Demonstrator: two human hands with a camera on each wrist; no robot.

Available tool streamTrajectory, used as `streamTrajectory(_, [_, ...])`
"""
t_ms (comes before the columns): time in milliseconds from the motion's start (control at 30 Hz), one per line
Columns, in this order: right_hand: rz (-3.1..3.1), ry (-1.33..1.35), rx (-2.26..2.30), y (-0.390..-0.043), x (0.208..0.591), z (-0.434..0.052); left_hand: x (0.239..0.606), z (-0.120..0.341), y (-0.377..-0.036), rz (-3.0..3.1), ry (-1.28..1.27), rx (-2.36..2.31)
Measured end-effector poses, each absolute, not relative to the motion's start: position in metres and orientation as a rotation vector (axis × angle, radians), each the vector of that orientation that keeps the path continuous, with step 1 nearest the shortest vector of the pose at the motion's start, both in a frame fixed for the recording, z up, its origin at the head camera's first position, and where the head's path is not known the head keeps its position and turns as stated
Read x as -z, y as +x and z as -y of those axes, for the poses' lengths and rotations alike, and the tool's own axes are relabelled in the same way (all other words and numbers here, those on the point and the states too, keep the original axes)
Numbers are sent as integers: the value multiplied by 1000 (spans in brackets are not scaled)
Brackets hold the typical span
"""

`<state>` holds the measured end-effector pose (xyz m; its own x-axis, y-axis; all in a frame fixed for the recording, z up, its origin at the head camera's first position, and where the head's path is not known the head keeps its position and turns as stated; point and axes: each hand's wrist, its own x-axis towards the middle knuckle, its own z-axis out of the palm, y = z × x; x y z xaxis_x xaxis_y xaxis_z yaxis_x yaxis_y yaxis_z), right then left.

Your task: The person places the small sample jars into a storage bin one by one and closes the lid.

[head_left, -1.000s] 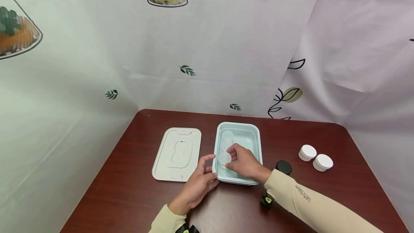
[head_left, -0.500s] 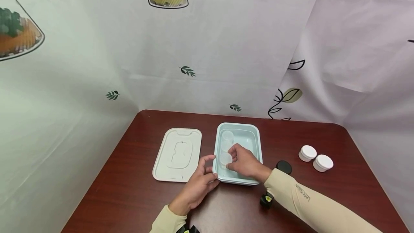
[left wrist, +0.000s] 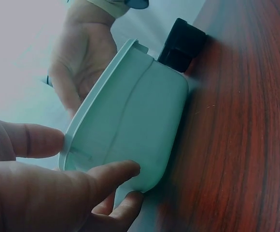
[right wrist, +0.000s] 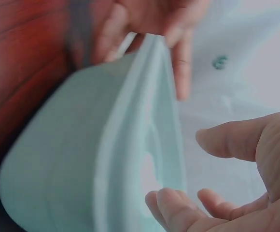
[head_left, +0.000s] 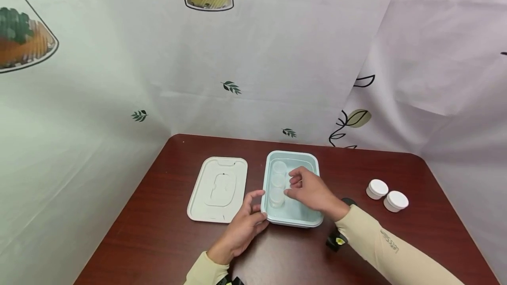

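A pale blue rectangular plastic tub sits mid-bench, three small clear plastic cups lined along its left inside wall. The left hand grasps its near-left corner; the right hand hovers released above the cups.

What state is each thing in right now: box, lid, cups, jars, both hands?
Box: open, on the table.
Lid: off, flat beside the box.
Clear cups: three in a row inside the box.
White jars: capped, side by side.
Left hand: grips the box's corner.
Right hand: empty above the box.
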<state>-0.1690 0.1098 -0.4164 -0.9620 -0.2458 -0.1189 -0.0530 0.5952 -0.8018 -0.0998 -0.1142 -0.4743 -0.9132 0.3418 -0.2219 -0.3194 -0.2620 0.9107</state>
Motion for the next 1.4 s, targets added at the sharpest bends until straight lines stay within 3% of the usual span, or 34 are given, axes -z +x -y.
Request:
streamTrajectory(433, [-2497,-99,1614,-164,393,-197,474,113,-99,-1585,24,-2213])
streamTrajectory(800, [-2486,34,1722,-130,415,-253,472,113,-100,-1578,9,-2222])
streamTrajectory(1100, [-2370,122,1911,-103,444,-272,473,114,-101,-1585,17,-2212])
streamTrajectory(1400, [-2301,266,1932,-77,470,-260,474,113,-101,-1588,30,-2206])
